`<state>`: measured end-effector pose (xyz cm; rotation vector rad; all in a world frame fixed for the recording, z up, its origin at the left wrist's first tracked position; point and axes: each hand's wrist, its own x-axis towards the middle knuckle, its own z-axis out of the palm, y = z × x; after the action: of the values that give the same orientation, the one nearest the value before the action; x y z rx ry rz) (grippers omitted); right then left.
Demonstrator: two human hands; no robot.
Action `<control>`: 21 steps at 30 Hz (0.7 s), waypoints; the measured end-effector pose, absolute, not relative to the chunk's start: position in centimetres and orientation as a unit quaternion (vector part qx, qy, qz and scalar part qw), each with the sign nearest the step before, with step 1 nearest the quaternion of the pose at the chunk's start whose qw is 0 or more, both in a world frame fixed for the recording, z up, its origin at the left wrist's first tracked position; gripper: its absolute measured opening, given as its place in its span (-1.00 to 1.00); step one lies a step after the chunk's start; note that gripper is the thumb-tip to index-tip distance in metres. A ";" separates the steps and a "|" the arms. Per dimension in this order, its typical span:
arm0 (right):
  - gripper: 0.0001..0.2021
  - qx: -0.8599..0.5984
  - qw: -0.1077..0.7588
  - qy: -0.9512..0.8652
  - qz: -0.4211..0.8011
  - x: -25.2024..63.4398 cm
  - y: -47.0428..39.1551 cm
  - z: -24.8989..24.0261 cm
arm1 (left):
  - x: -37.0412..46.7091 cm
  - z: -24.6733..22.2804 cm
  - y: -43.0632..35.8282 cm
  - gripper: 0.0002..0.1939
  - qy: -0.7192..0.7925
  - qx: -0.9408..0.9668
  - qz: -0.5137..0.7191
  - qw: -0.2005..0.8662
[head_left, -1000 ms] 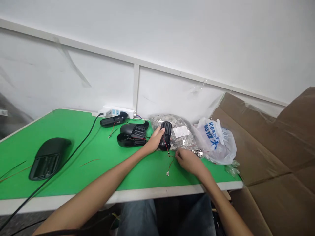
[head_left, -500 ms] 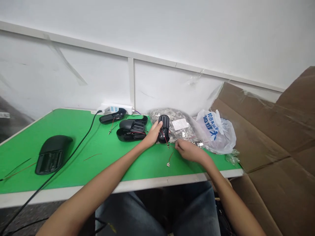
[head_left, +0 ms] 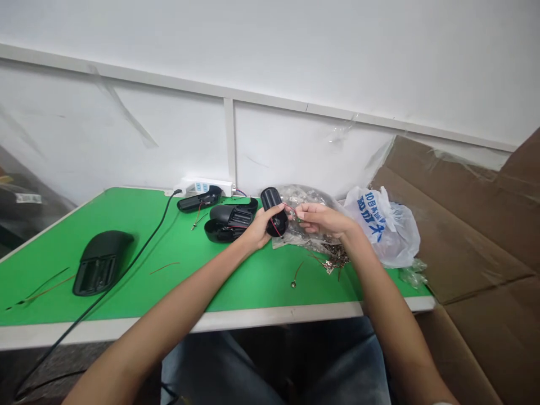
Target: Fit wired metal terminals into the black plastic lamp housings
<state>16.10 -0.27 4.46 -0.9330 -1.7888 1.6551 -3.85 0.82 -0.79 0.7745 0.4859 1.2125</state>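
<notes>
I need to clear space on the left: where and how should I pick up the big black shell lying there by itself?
Probably best across the arched far end of the black shell, coming from above with thumb and fingers on opposite sides. That end is smooth and closed, while the near end has the open compartment and the black cable running past its right corner.

A power strip (head_left: 213,187) lies at the table's (head_left: 139,298) far edge. Cardboard (head_left: 476,225) rises beyond the right edge.

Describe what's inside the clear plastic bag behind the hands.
Inside the clear bag, many small silvery pieces show, too blurred to identify. The right hand and the black housing hide parts of it; what lies there cannot be seen.
</notes>
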 end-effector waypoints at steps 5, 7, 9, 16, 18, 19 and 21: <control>-0.55 -0.266 0.204 -0.627 0.704 14.9 0.8 3.1 | -4.4 0.1 1.0 -0.76 0.228 0.254 0.603 0.721; -0.54 -0.253 0.154 -0.642 0.707 14.5 0.1 2.0 | -4.4 0.0 1.1 -0.77 0.232 0.235 0.609 0.721; -0.56 -0.251 0.096 -0.674 0.689 13.8 -0.7 1.2 | -4.3 -0.4 1.1 -0.77 0.240 0.241 0.600 0.724; -0.90 -0.307 -0.007 -0.830 0.465 11.0 -2.8 1.0 | -4.1 -1.8 1.3 -0.69 0.285 0.369 0.525 0.712; -0.88 -0.323 0.008 -0.856 0.405 10.6 -3.3 1.0 | -4.2 -1.9 1.3 -0.66 0.286 0.394 0.508 0.710; -0.87 -0.326 0.019 -0.866 0.378 10.4 -3.5 1.0 | -4.3 -1.9 1.4 -0.66 0.285 0.399 0.505 0.710; -0.85 -0.321 0.044 -0.883 0.339 10.3 -3.9 1.0 | -4.4 -1.8 1.4 -0.66 0.284 0.399 0.502 0.713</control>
<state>10.31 -3.87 1.01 -0.9817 -2.7006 1.0358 -4.36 1.43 -1.82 0.8841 0.6298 1.1125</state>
